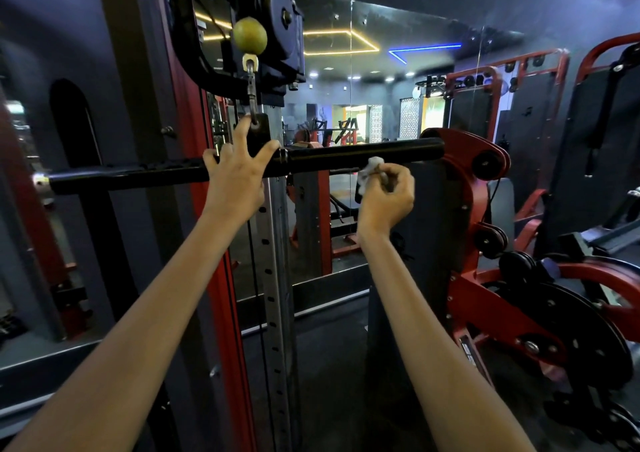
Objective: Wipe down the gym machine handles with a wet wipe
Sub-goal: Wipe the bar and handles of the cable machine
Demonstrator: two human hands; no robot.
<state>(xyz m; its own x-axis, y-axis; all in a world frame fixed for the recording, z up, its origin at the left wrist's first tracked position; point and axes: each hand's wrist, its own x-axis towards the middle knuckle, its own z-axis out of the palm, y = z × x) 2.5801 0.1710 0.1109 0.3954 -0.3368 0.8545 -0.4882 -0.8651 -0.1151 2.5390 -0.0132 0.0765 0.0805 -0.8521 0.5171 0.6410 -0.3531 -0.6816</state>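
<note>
A black straight bar handle (363,155) hangs level from a cable clip (252,105) under a yellow-green stopper ball (250,35). My left hand (235,178) holds the bar near its middle: thumb hooked over the top, index finger pointing up along the centre plate, other fingers curled over the bar. My right hand (386,199) sits just under the bar's right half, fingers curled around a crumpled white wet wipe (370,174). The wipe touches the underside of the bar.
The red and black cable machine upright (221,278) with a perforated steel column (273,296) stands right behind the bar. A red plate-loaded machine (519,296) is close on the right. A wall mirror (381,88) lies beyond.
</note>
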